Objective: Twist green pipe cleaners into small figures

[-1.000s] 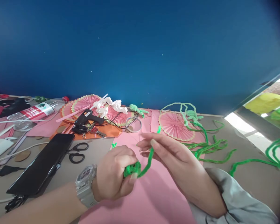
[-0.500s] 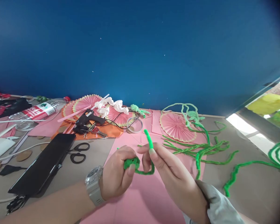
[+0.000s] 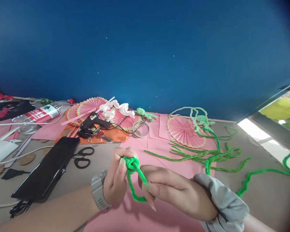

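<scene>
My left hand [image 3: 115,180], with a grey watch at its wrist, pinches a knotted bundle of bright green pipe cleaner [image 3: 132,164]. A length of it hangs below in a loop. Another length runs from the knot to my right hand [image 3: 176,191], whose thumb and fingers are closed on it. Part of the loop is hidden behind the right fingers. Both hands are above pink paper [image 3: 135,219]. Loose green pipe cleaners [image 3: 195,157] lie to the right, beyond my right hand.
Left of my hands lie black scissors [image 3: 83,158], a black phone [image 3: 47,167] and a plastic bottle [image 3: 36,116]. A glue gun [image 3: 93,120], keys [image 3: 106,137] and pleated pink paper fans [image 3: 186,131] are farther back. A blue panel [image 3: 145,58] stands behind.
My right hand has moved down with its length of pipe cleaner, which now leads up to the knot. My left hand has turned, showing more of the bundle, and a loop hangs lower.
</scene>
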Action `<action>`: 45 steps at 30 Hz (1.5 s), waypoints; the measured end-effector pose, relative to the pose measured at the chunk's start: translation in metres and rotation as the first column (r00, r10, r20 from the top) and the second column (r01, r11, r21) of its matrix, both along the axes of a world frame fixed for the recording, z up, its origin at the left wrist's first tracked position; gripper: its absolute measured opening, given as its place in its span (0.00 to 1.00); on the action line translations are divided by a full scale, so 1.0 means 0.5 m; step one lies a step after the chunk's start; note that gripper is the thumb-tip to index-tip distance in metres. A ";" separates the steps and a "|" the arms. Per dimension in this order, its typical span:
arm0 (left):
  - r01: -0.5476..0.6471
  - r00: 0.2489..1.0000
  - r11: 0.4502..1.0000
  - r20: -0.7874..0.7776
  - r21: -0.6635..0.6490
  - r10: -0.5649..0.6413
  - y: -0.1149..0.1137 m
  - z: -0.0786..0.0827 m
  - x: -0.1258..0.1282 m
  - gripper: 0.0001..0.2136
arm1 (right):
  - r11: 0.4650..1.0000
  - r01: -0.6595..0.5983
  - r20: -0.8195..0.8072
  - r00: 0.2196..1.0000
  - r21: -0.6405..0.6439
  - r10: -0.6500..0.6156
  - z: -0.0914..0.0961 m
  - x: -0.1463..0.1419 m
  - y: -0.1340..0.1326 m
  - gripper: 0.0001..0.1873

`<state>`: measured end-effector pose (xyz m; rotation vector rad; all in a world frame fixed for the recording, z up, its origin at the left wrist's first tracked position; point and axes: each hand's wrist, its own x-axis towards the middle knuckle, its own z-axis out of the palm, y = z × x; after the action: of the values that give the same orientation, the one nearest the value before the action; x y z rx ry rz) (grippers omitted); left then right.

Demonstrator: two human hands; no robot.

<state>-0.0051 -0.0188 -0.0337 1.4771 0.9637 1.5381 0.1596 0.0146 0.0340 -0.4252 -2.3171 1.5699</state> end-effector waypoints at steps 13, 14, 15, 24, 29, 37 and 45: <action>0.257 0.965 0.953 0.003 0.161 -0.261 0.013 -0.011 -0.011 0.09 | 0.932 0.362 0.109 0.926 0.014 -0.361 -0.047 -0.012 -0.011 0.14; 0.236 0.971 0.959 -0.001 0.159 -0.239 0.012 -0.011 -0.012 0.09 | 0.918 0.397 0.091 0.914 0.012 -0.396 -0.052 -0.014 -0.015 0.12; 0.223 0.974 0.961 -0.010 0.165 -0.224 0.012 -0.010 -0.013 0.09 | 0.904 0.428 0.064 0.902 -0.002 -0.427 -0.056 -0.016 -0.019 0.10; 0.215 0.950 0.923 -0.288 0.319 -0.122 0.019 0.000 -0.016 0.11 | 0.851 0.509 0.006 0.858 0.129 -0.514 -0.067 -0.017 -0.045 0.05; 0.182 0.913 0.902 -0.409 0.392 -0.007 0.029 0.011 -0.015 0.09 | 0.831 0.489 0.063 0.851 0.265 -0.521 -0.056 -0.016 -0.043 0.05; 0.184 0.845 0.825 -0.515 0.535 0.146 0.044 0.030 -0.024 0.07 | 0.824 0.328 0.067 0.914 0.461 -0.401 -0.032 -0.008 -0.029 0.10; 0.208 0.833 0.787 -0.527 0.581 0.169 0.041 0.042 -0.022 0.07 | 0.868 0.267 0.153 0.921 0.418 -0.357 -0.060 -0.010 -0.026 0.11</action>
<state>-0.0159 0.0015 -0.0127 2.5125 0.7570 1.5037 0.1548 0.0017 0.0037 -0.8647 -2.4884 0.9157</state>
